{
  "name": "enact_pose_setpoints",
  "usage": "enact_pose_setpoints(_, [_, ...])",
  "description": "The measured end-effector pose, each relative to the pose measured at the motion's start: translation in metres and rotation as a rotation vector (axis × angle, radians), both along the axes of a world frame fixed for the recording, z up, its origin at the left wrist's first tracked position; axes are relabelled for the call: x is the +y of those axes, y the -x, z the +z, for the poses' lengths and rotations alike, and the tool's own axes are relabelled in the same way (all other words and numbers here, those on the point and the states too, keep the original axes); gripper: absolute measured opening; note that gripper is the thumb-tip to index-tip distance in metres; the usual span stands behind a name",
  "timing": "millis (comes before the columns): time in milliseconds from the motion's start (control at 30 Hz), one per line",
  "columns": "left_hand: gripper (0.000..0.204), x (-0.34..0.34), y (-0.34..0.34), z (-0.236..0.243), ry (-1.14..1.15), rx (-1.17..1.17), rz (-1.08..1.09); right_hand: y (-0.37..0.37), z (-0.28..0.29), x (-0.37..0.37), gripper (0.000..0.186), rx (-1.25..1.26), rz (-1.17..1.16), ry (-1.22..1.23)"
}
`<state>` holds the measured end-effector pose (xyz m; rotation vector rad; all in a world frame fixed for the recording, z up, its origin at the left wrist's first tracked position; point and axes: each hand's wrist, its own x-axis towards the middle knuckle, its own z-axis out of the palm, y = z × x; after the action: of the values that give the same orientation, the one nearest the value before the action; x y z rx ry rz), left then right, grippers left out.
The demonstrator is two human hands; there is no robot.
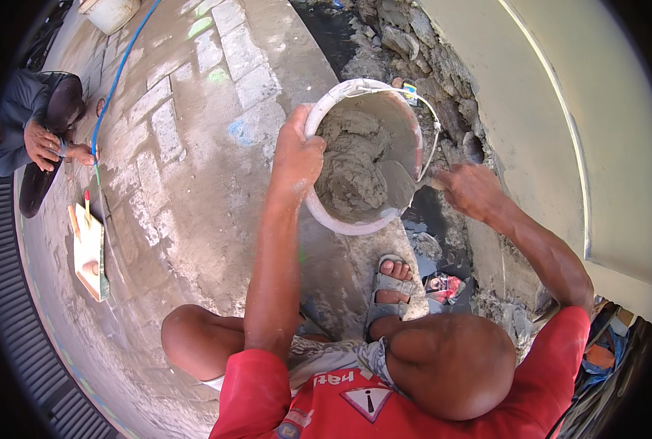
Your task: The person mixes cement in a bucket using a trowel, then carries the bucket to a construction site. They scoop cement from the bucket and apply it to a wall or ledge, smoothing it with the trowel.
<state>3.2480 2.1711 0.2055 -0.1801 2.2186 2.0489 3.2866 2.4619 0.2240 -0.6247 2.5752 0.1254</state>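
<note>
My left hand [296, 155] is closed on the left rim of a pale round bucket [346, 225], which tilts so that its mouth faces me. Wet grey mortar [351, 161] fills much of the inside, heaped and smeared up the wall. At the bucket's right side my right hand [471, 192] is closed round the handle of a trowel [397, 184]. Its grey blade reaches over the rim into the mortar. The bucket's thin wire handle [437, 132] hangs out over the right side.
A broken-edged trench [450, 252] with rubble and litter runs along the cream wall [545, 132] on my right. Paving blocks [166, 132] lie to the left. A co-worker's hands [44, 146] are near a blue hose [117, 80], close to a white board [90, 252]. Another bucket [110, 13] stands far left.
</note>
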Motion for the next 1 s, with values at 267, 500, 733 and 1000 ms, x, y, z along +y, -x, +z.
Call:
enact_pose_setpoints(267, [0.043, 0.012, -0.003, 0.008, 0.03, -0.018, 0.001, -0.033, -0.055, 0.006, 0.046, -0.057, -0.081, 0.545])
enact_pose_setpoints(500, [0.03, 0.017, -0.001, 0.007, -0.076, -0.027, -0.009, -0.062, -0.082, -0.004, 0.038, -0.04, -0.232, 0.923])
enact_pose_setpoints(733, [0.028, 0.01, -0.001, 0.004, -0.179, -0.082, 0.066, -0.07, -0.105, -0.012, 0.037, 0.063, -0.269, 1.142])
enact_pose_setpoints(1000, [0.046, -0.011, 0.003, -0.004, -0.144, -0.132, -0.004, -0.115, -0.128, 0.015, 0.035, 0.267, -0.509, 1.164])
